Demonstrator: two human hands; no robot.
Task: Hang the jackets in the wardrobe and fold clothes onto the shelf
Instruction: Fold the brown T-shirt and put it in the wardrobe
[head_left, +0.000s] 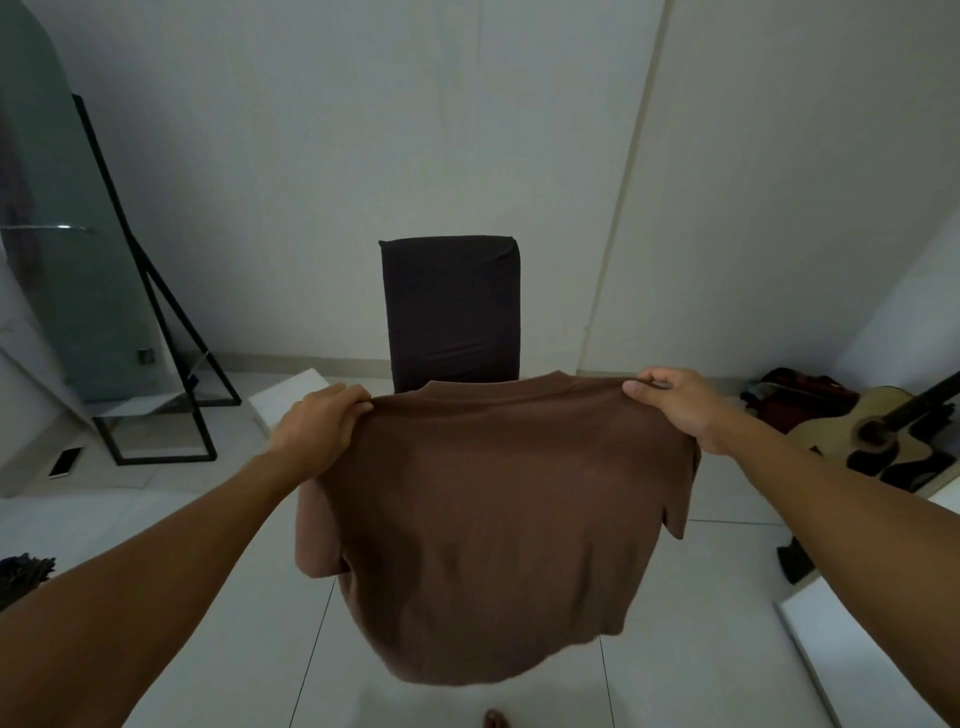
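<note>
Both forearms reach out, brown t-shirt (483, 525) held up by its shoulders

T-shirt hangs in the air above the tiled floor (691, 670), spread between the hands, collar at top, sleeves drooping at each side; left hand (319, 423) grips the left shoulder seam, fingers curled over bunched fabric; right hand (675, 402) pinches the right shoulder, fingers curled round the edge. Behind the shirt a chair with dark cover (451, 309) stands against the white wall; black-framed standing mirror (156, 322) leans at left, acoustic guitar (852, 434) lies on the floor at right, phone (65, 461) on floor far left
</note>
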